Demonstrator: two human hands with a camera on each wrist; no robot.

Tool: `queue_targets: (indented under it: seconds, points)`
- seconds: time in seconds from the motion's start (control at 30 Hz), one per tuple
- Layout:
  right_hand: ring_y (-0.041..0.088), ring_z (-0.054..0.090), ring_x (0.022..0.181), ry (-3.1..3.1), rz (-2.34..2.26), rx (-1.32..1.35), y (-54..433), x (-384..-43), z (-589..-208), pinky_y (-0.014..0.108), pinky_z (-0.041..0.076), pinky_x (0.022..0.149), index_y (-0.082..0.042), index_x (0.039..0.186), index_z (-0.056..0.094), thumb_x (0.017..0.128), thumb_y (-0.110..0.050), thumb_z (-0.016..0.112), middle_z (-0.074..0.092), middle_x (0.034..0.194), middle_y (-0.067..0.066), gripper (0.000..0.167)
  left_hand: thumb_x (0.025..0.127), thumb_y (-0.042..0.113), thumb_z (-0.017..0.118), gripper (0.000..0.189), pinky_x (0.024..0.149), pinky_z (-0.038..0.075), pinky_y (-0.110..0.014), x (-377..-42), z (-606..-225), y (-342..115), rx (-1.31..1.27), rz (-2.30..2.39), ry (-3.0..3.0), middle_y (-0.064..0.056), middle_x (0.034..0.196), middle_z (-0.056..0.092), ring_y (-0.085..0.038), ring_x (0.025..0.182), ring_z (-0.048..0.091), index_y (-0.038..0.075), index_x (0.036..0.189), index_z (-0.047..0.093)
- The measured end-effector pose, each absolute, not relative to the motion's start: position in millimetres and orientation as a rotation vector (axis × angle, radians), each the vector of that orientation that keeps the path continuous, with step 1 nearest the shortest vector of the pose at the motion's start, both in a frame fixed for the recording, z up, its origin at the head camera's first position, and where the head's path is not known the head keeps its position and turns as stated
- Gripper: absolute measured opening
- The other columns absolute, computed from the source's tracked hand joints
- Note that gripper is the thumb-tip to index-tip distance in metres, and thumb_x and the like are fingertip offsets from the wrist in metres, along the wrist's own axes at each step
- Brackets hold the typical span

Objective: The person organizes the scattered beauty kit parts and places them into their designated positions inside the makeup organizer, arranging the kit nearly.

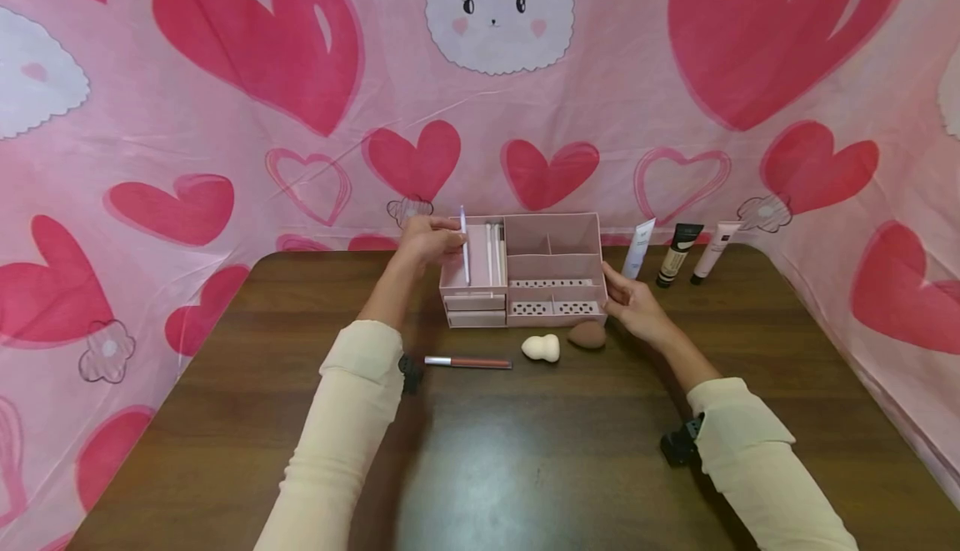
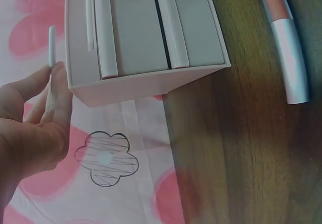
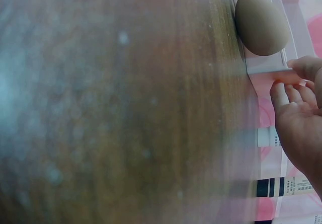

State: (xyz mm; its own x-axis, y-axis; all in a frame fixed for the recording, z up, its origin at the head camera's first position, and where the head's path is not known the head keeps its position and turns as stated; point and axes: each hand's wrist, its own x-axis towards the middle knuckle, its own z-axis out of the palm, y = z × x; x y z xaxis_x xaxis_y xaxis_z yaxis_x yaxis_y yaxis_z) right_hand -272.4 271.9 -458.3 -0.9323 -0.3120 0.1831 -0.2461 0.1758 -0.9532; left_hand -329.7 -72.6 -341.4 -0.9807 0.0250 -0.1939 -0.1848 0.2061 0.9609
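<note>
Wooden tabletop (image 1: 540, 468), left hand (image 1: 431, 241) pinching pale stick (image 1: 466, 257), right hand (image 1: 637, 306) half-curled, gripping organizer (image 1: 555, 269)

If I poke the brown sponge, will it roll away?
The brown sponge might roll, probably in a curve, because it's rounded with one narrower end. It's probably light and squishy, since it looks like a makeup sponge. Pushed backward, it would likely bump the box just behind it.

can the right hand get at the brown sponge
Probably yes: the brown sponge sits close to the right hand with nothing visible between them, though its fingers must first leave the organizer.
</note>
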Motion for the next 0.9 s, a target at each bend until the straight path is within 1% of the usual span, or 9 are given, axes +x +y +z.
queue_targets:
  seconds: [0.07,0.13,0.23,0.33,0.43,0.5,0.6,0.9]
  points:
    - [0.055,0.018,0.145,2.366,-1.896,-0.561,272,-272,-458,0.006,0.043,0.098,0.016,0.154,0.012,0.092,0.021,0.043,0.01,0.162,0.036,0.07,0.092,-0.001,0.067,0.037,0.062,0.062,-0.025,-332,-341,-70,-0.149,1.861,2.317,-0.003,0.074,0.066,-0.006,0.061,0.064,-0.008,0.128,0.065]
    - [0.055,0.018,0.145,2.368,-1.894,-0.561,273,-272,-457,0.006,0.043,0.098,0.016,0.154,0.012,0.092,0.021,0.043,0.01,0.162,0.036,0.07,0.092,-0.002,0.067,0.036,0.061,0.061,-0.024,-333,-340,-67,-0.135,1.844,2.326,-0.004,0.074,0.066,-0.006,0.06,0.063,-0.01,0.127,0.065]
    - [0.055,0.018,0.145,2.372,-1.901,-0.557,273,-273,-457,0.006,0.043,0.098,0.016,0.154,0.012,0.092,0.021,0.043,0.01,0.162,0.036,0.07,0.092,-0.002,0.066,0.036,0.063,0.06,-0.022,-335,-340,-62,-0.115,1.811,2.341,-0.009,0.084,0.067,-0.005,0.059,0.062,-0.011,0.127,0.065]
    - [0.055,0.018,0.146,2.372,-1.902,-0.554,272,-273,-458,0.006,0.043,0.098,0.016,0.154,0.013,0.092,0.021,0.044,0.01,0.162,0.036,0.07,0.091,-0.003,0.066,0.036,0.062,0.059,-0.02,-336,-341,-59,-0.107,1.791,2.348,-0.017,0.097,0.067,-0.004,0.057,0.061,-0.012,0.127,0.065]
    - [0.054,0.019,0.146,2.377,-1.889,-0.553,272,-272,-459,0.007,0.043,0.099,0.016,0.154,0.013,0.092,0.021,0.043,0.011,0.162,0.036,0.07,0.091,-0.004,0.066,0.037,0.06,0.058,-0.019,-336,-342,-55,-0.114,1.758,2.352,-0.021,0.101,0.067,-0.004,0.055,0.061,-0.012,0.127,0.064]
    - [0.054,0.019,0.146,2.38,-1.881,-0.549,273,-271,-460,0.007,0.042,0.099,0.016,0.154,0.012,0.091,0.021,0.043,0.011,0.163,0.036,0.07,0.091,-0.004,0.066,0.036,0.06,0.058,-0.018,-336,-343,-53,-0.126,1.739,2.358,-0.021,0.099,0.068,-0.005,0.054,0.06,-0.012,0.126,0.064]
    - [0.053,0.019,0.146,2.389,-1.878,-0.549,274,-270,-459,0.007,0.042,0.1,0.016,0.154,0.013,0.091,0.021,0.043,0.011,0.163,0.036,0.07,0.091,-0.004,0.065,0.034,0.058,0.058,-0.018,-337,-345,-50,-0.145,1.731,2.372,-0.017,0.092,0.068,-0.006,0.054,0.059,-0.013,0.123,0.065]
    - [0.054,0.02,0.145,2.406,-1.871,-0.577,274,-272,-458,0.006,0.042,0.099,0.016,0.154,0.015,0.091,0.021,0.044,0.012,0.162,0.036,0.069,0.09,-0.003,0.062,0.03,0.054,0.056,-0.018,-341,-347,-48,-0.142,1.647,2.412,-0.002,0.072,0.06,-0.006,0.052,0.058,-0.014,0.118,0.066]
